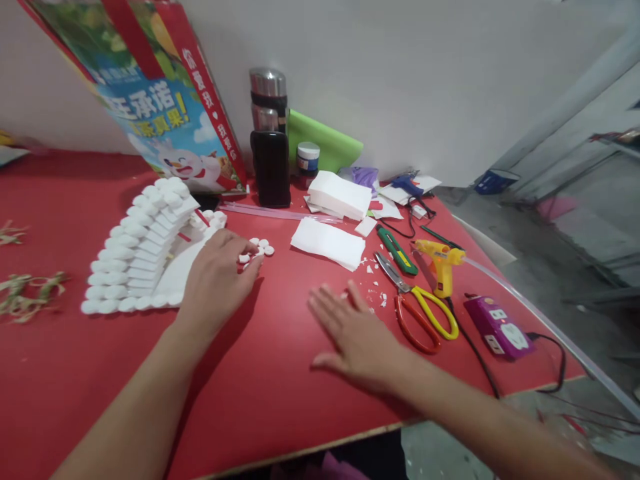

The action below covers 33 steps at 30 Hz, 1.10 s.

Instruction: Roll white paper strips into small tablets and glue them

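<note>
My left hand (220, 270) is over the red table, its fingers bent among small white round pieces (269, 251). Thumb and index finger are apart, with some white pieces showing between them; the other fingertips are partly hidden. Just left of that hand is a fan-shaped white structure (145, 247), built from stacked white blocks with rounded ends on a flat white base. Palm down, my right hand (353, 337) spreads its fingers low over the tabletop and holds nothing. Near its fingertips lie white scraps (383, 300) and a folded white sheet (329, 243).
Scissors (420, 307), a green utility knife (397, 250), a yellow glue gun (440, 263) and a purple power box (500, 327) lie at right. A printed bag (170, 113), steel flask (269, 87) and black phone (271, 170) stand behind. The table's edge (310, 453) is near me.
</note>
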### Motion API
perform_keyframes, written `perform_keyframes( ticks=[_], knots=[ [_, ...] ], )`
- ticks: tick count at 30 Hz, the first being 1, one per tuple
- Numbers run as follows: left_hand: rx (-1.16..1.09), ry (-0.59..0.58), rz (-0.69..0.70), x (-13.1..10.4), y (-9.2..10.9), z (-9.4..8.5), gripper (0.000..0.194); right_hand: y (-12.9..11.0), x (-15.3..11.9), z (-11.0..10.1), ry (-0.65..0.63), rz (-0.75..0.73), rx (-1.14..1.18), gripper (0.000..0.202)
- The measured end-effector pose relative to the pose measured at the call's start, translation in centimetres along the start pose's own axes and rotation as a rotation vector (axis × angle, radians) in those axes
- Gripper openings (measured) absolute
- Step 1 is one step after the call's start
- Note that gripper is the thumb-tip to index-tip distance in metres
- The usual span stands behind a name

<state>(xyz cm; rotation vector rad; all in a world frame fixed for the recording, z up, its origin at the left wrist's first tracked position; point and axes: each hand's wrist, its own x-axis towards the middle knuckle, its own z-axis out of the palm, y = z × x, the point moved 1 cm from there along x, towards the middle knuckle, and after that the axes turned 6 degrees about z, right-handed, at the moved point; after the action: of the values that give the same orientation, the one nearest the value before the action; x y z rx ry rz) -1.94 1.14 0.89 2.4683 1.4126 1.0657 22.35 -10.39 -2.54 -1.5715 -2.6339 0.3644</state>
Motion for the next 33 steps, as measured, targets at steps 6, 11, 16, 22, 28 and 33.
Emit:
perform_keyframes(
  ticks=[6, 11, 16, 22, 28, 33],
  knots=[
    [-0.113, 0.353, -0.089, 0.0, 1.3, -0.7, 0.01, 2.5, -3.5, -1.4, 0.153, 0.143, -0.123, 0.092],
    [-0.32, 0.553, -0.306, -0.4, -0.3, -0.9, 0.023, 0.7, -6.4, -0.6, -0.036, -0.125, -0.036, 0.092],
    [-0.346, 0.562, -0.233, -0.4, 0.3, -0.3, 0.018, 4.0, -3.1, -0.6, 0.063, 0.031, -0.14, 0.076],
    [-0.296, 0.387, -0.062, -0.8, 2.5, 1.1, 0.008, 4.8, -0.8, -1.7, 0.453, 0.049, -0.223, 0.043],
    [-0.317, 0.293, 0.056, -1.1, 3.0, 2.2, 0.014, 5.9, -1.2, -2.1, 0.548, 0.276, -0.27, 0.022],
    [-0.314, 0.318, 0.113, -1.1, 2.8, 2.6, 0.015, 6.6, 2.5, -3.5, 0.475, 0.414, -0.296, 0.038]
  ],
)
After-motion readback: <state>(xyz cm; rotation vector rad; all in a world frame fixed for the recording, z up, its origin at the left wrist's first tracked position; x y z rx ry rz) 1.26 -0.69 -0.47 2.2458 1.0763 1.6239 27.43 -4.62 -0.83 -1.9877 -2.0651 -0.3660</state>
